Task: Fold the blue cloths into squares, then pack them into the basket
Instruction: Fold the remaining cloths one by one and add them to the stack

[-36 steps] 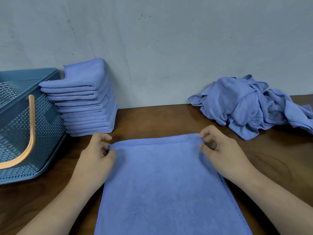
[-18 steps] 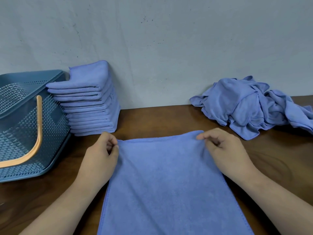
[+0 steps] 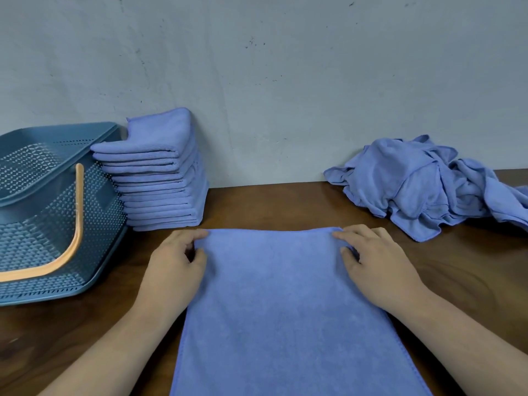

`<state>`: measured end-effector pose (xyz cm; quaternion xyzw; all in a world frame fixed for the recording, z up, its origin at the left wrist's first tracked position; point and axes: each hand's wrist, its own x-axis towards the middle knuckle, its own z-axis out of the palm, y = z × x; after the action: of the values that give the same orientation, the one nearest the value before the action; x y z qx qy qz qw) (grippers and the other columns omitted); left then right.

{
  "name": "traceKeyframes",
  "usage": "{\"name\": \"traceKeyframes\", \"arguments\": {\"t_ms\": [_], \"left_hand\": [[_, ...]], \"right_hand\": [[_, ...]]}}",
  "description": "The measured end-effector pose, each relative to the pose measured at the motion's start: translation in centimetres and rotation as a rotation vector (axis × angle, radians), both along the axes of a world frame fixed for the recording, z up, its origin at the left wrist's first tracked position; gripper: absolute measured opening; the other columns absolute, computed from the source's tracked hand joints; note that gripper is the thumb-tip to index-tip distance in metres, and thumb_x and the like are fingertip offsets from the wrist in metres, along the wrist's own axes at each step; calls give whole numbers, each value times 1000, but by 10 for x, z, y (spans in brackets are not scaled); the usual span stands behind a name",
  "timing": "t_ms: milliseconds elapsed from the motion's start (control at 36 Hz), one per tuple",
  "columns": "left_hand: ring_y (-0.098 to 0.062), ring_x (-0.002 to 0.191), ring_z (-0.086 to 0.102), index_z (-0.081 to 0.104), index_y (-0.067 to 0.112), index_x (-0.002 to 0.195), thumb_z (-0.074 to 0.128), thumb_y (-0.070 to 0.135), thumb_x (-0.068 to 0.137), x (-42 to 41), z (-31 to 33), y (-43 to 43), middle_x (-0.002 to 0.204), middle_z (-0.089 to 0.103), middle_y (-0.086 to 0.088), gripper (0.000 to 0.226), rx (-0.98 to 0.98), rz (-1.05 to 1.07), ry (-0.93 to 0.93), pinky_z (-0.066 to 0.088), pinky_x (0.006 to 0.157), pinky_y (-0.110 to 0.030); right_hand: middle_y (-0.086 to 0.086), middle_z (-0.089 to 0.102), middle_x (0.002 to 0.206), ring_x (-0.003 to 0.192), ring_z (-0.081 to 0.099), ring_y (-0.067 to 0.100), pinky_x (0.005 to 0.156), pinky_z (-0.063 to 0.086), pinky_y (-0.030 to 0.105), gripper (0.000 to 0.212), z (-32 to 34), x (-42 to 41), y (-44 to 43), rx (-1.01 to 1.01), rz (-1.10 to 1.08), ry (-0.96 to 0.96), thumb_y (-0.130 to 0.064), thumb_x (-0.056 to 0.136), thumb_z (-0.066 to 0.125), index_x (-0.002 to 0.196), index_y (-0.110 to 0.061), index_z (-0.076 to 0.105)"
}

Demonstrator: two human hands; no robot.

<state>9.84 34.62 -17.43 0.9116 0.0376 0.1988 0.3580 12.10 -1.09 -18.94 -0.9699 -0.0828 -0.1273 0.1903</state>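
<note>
The perforated teal plastic basket (image 3: 34,224) with its orange handle stood left of the left hand, beside a stack of folded blue cloth squares (image 3: 160,181). The left hand (image 3: 174,270) pinched the far left corner of the flat blue microfibre cloth (image 3: 285,310). The right hand (image 3: 377,264) pinched the far right corner. Beyond the right hand lay a crumpled heap of unfolded blue cloths (image 3: 428,184). Step in hand: folding, apparently. The next move probably requires drawing both corners evenly toward the near edge. The frame cut off that edge and the basket's left part.
</note>
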Motion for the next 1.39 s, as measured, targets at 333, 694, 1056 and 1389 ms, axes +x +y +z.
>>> {"name": "traceKeyframes", "arguments": {"t_ms": [333,694,1056,1389], "left_hand": [[-14,110,52,70,28,130,60,14,96,1,-7,2,128,66,12,38,257,-38,53,47,102,-35],[-24,137,46,61,25,133,63,17,98,-6,6,-2,146,54,1,37,302,-48,-187,37,117,-43],[-4,159,-20,3,51,165,22,82,97,-40,4,-43,172,-14,23,77,593,-382,301,-10,131,-34],[-6,160,17,39,43,159,37,74,98,-14,4,-10,171,27,18,69,358,-192,252,12,131,-40]], "right_hand": [[-25,39,158,140,37,11,107,41,42,50,11,-2,9,-58,-18,10,-46,106,43,156,-40,43],[-10,50,152,136,45,21,112,40,38,49,13,-2,-2,197,-15,-119,-30,101,60,150,-36,51],[-20,4,174,161,-3,3,131,4,33,82,16,-23,25,-181,331,180,-87,93,25,165,-49,16],[-29,-9,171,157,-14,-3,131,5,43,83,16,-10,8,-107,206,220,-88,91,31,163,-55,8]]}}
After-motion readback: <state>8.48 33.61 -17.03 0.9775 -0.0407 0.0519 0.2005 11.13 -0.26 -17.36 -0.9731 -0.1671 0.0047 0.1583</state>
